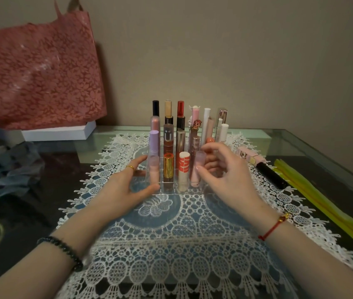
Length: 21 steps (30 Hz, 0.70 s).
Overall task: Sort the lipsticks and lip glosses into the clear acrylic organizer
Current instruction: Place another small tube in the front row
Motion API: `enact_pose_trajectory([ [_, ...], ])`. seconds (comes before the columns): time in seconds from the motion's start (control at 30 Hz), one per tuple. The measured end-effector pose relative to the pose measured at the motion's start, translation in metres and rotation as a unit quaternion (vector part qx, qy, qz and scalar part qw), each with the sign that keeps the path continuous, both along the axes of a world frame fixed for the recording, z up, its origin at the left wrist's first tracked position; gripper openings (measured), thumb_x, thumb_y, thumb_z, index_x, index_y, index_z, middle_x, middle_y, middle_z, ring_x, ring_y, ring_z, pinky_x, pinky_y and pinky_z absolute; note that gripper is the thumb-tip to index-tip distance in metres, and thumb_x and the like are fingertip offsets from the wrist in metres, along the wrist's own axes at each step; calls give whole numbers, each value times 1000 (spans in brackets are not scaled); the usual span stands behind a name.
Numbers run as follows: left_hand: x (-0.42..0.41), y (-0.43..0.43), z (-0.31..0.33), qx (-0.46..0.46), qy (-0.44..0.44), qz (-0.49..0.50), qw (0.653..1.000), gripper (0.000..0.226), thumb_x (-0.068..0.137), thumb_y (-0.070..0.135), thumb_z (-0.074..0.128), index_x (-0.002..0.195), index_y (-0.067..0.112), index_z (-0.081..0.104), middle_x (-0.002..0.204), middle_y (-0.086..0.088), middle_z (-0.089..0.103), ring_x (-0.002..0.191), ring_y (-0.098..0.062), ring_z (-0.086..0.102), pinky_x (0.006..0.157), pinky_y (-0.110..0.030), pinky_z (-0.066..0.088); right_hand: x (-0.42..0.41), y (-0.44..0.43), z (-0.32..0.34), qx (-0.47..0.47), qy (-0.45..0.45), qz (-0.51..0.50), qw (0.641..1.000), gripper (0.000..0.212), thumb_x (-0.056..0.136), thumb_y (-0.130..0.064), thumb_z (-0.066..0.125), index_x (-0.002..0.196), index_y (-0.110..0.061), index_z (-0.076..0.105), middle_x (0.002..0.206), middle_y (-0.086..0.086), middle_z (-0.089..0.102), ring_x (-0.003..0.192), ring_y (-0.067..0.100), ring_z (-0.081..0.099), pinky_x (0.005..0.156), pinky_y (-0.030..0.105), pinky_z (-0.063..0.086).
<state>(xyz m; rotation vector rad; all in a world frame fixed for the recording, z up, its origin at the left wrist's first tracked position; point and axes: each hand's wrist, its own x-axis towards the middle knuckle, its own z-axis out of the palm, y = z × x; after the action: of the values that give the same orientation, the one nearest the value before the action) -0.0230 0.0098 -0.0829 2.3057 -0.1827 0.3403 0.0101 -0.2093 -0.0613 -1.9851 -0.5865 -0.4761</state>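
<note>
The clear acrylic organizer point(167, 191) stands on a white lace mat point(171, 244) and holds several upright lipsticks and lip glosses in rows. My left hand point(123, 190) grips its left front corner, thumb on the front wall and index finger along the side. My right hand point(231, 175) pinches a frosted pink lip gloss point(197, 169) that leans in the front-right slot, thumb in front and fingers behind the cap. In the front row also stand a gold tube point(168, 168) and an orange-and-white tube point(184, 167). To the right of the organizer, a pink tube point(249, 157) and a black tube point(271, 176) lie on the mat.
A red floral bag point(41, 72) leans on the wall at the back left over a white box point(59, 132). Crumpled grey cloth point(9, 169) lies at the left. Yellow strips point(322, 206) lie along the glass table's right edge point(333, 160).
</note>
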Motion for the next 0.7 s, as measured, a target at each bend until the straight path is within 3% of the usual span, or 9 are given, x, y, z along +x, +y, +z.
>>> enact_pose_trajectory([
  [0.13,0,-2,1,10,-3,-1,1000,88,57,61,57,136,34,26,115,6,58,99,-5,56,71,-13,40,1,1,-2,-16,1,0,1000,31,74,-17,63,99,-31,51,85,-12,58,79,-5,55,70,8,47],
  [0.3,0,-2,2,17,0,0,1000,87,59,59,57,136,35,25,116,5,58,100,-7,56,78,-18,42,2,2,-4,-25,-2,-3,1000,29,69,-28,58,97,-34,51,83,-14,57,79,-6,54,70,8,47],
  [0.6,-1,-3,2,14,6,-2,1000,83,63,54,61,136,36,25,115,4,59,99,-7,57,76,-18,43,2,0,-5,-37,-8,-9,999,27,71,-29,57,97,-35,51,82,-14,57,78,-6,55,70,10,48],
  [0.7,-1,-3,1,18,1,0,1000,82,65,52,62,136,36,25,116,4,58,97,-6,57,69,-13,43,1,-2,-1,-49,-29,-10,998,25,73,-27,56,97,-34,50,85,-15,57,78,-5,55,70,9,47],
])
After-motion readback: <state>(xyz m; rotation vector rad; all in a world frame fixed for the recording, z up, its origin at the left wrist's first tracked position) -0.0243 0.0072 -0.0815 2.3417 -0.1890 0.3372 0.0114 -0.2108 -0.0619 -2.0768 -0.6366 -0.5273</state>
